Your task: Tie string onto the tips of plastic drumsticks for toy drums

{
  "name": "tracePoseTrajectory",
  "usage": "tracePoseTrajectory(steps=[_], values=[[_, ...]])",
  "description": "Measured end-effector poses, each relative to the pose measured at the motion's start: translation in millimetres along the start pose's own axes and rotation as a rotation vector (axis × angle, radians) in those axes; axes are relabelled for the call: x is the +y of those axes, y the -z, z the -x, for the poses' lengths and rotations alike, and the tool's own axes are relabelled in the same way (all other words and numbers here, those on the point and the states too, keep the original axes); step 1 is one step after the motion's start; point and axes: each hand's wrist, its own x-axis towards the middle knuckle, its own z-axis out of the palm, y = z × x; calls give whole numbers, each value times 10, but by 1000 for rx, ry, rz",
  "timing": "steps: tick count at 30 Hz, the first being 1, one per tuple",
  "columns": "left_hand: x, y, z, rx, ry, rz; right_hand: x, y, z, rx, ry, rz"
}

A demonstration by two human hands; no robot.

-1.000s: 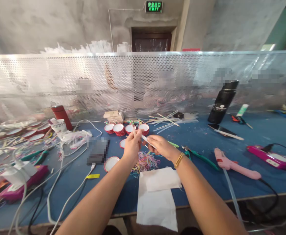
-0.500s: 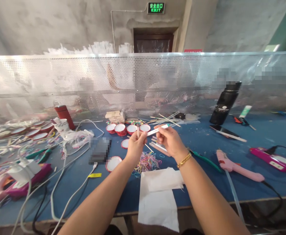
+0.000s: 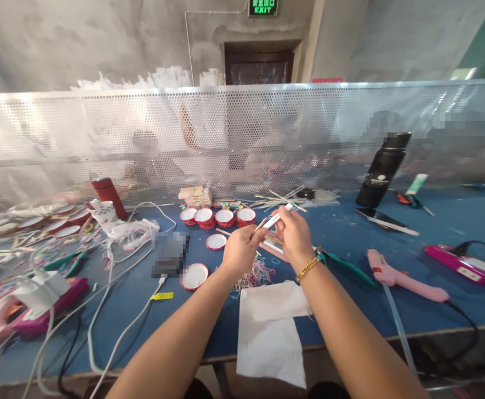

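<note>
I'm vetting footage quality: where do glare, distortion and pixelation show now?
Head view: bright glare streaks the silvery perforated panel; head view: the tall black bottle and red cylindrical flask lean outward, probably wide-angle distortion; head view: blocky pixelation covers much of the flat dark device.

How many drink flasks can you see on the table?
2: a red flask at the left, just behind the white cup, and a black flask at the right, in front of the perforated screen. Others could be hidden.

A white, green-tipped, pen-like rod (image 3: pixel 272 221) is slanting up rightward near mid-frame; a thin stick (image 3: pixel 261 224) is tilting beside it.
</note>
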Motion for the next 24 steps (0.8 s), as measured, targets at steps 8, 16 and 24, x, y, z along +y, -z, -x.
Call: tracePoseTrajectory(steps=[8,16,24], values=[[5,99,13,49,2,-7,-224,460,-393,392,103,-152],[-163,32,-45,132,48,163,-183,259,-325,223,201,-178],[-365,380,-160,45,337,-168,-143,273,-309,263,246,-102]])
